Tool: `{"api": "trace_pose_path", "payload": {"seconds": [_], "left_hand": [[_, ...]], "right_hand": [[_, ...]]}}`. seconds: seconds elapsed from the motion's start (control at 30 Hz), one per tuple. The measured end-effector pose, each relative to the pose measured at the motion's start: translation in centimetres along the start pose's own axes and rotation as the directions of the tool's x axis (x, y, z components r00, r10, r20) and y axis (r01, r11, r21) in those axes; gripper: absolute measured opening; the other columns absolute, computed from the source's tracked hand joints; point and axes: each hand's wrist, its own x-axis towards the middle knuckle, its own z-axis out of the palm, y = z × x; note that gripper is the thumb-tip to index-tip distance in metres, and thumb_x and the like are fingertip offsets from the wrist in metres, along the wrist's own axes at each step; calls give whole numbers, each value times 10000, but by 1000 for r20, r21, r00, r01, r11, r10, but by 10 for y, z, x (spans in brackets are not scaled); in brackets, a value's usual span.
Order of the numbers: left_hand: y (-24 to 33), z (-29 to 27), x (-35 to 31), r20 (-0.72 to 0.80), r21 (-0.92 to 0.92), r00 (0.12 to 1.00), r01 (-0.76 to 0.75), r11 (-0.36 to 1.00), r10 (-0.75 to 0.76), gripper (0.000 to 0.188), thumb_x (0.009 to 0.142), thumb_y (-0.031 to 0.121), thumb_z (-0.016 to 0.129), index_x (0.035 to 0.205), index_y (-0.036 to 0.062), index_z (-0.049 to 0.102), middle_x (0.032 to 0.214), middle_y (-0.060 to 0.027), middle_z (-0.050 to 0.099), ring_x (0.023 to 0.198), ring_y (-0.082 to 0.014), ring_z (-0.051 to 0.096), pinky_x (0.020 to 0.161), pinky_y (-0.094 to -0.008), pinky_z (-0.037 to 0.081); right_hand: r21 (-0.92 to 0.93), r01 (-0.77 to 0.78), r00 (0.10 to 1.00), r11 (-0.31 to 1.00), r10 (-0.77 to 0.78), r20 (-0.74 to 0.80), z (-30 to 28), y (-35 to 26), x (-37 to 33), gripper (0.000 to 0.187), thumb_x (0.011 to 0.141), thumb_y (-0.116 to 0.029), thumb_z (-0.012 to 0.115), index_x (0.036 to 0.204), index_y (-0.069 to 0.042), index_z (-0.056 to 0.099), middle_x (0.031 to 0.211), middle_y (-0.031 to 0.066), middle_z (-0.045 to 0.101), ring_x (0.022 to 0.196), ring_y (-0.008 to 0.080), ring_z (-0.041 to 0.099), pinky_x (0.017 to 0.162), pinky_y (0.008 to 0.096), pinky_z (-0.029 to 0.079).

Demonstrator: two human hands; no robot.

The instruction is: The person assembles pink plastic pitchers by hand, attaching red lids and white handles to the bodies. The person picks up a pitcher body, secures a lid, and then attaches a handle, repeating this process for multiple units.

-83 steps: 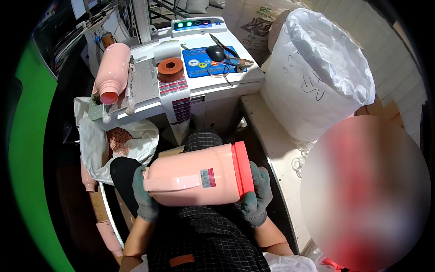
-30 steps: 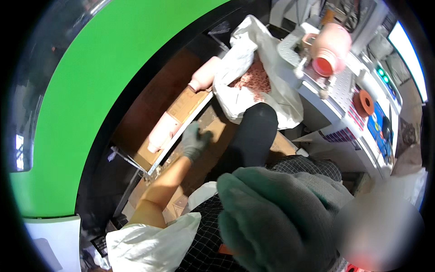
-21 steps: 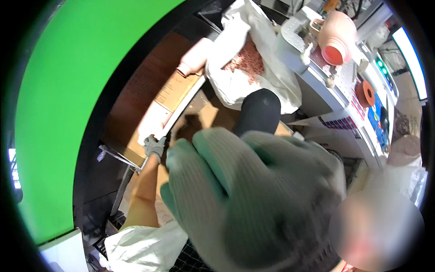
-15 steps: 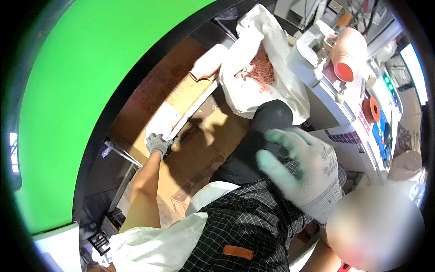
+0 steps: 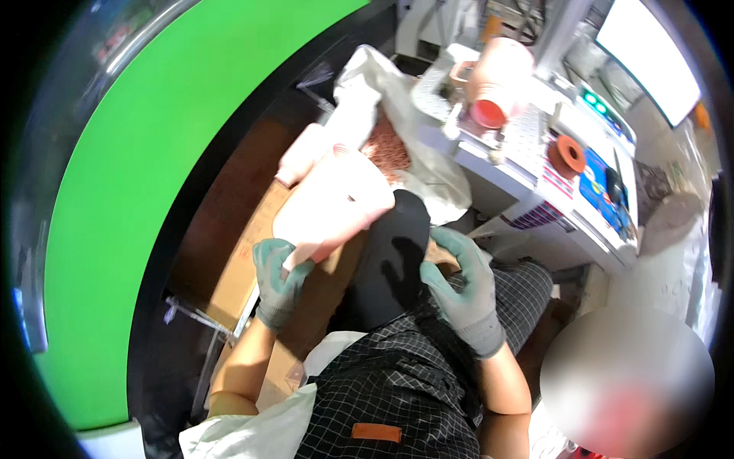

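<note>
A pale pink plastic jug (image 5: 332,203) with a threaded neck hangs in front of me, above the cartons and beside my black-clad knee. My left hand (image 5: 280,279), in a grey-green glove, is closed on a narrow pink piece at the jug's lower end. Over my lap, to the right of the jug, my gloved right hand (image 5: 466,287) has its fingers curved and apart, holding nothing. Behind the held jug lies another pink bottle (image 5: 300,155), partly covered by it.
A white sack (image 5: 440,187) of reddish-brown scraps stands ahead. To its right, a white cabinet (image 5: 489,168) carries a pink jug (image 5: 501,76) and an orange-brown ring (image 5: 566,157). A green curved panel (image 5: 153,191) borders the left; an open carton (image 5: 237,279) lies below.
My left hand has come up from the carton and now holds the pink jug. My right hand has moved left over my lap. The whole view has shifted.
</note>
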Motion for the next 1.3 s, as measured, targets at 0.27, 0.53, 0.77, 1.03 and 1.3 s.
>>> {"api": "trace_pose_path", "payload": {"seconds": [0.27,0.53,0.77,1.03,1.3], "left_hand": [[97,51,8,406,-510,901,362,781,-153,247,824,95,814,986,11,648,1037,-142,567,919,-303,583,809,-417,487],[150,113,19,563,-651,590,-114,750,579,321,818,216,864,1013,34,685,1090,-137,620,971,-281,617,829,-408,516],[183,185,50,471,-738,801,128,663,369,536,1072,337,477,1448,-44,492,1463,-162,506,1323,-282,517,1140,-411,405],[210,236,52,565,-803,643,282,526,517,275,1067,158,425,1013,-12,634,1315,-195,641,1225,-308,614,1092,-431,459],[198,236,54,532,-786,701,200,585,475,271,1060,160,402,977,-34,573,1201,-185,647,1110,-291,637,1065,-430,494]], "right_hand": [[38,-51,993,998,55,-108,-60,21,-35,416,890,-223,800,1236,-22,684,1045,144,682,910,308,631,852,404,510],[119,-398,885,910,415,-214,-119,64,-137,341,881,-200,788,1161,-9,747,802,137,680,723,253,650,682,384,513],[42,-193,946,980,197,-258,-104,77,-144,296,821,-211,678,1063,-50,735,1015,174,715,978,377,663,907,478,527],[21,-233,754,972,194,-627,-110,77,-192,422,874,-183,753,1264,-47,669,1207,160,654,1119,322,642,1067,442,485],[-215,-843,214,493,-58,-975,-224,133,-334,386,879,-198,728,1232,-49,679,1204,171,680,1098,342,629,989,462,499]]}}
